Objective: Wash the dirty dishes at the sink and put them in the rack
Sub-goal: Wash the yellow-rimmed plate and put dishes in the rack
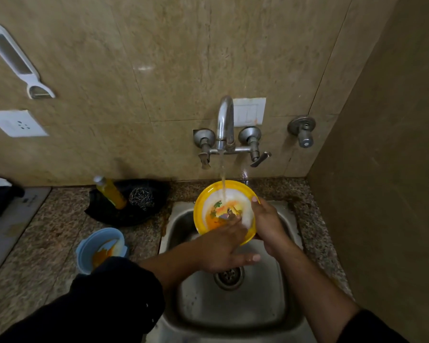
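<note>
A yellow-rimmed plate with a white middle and orange food stains is tilted over the steel sink, under the running tap. My right hand grips the plate's right edge, thumb on the rim. My left hand reaches across from the left, its straight fingers rubbing the plate's face. A light blue bowl with orange residue stands on the counter left of the sink.
A black tray at the back left holds a yellow soap bottle and a steel scrubber. The granite counter surrounds the sink. A side wall closes in on the right. No rack is in view.
</note>
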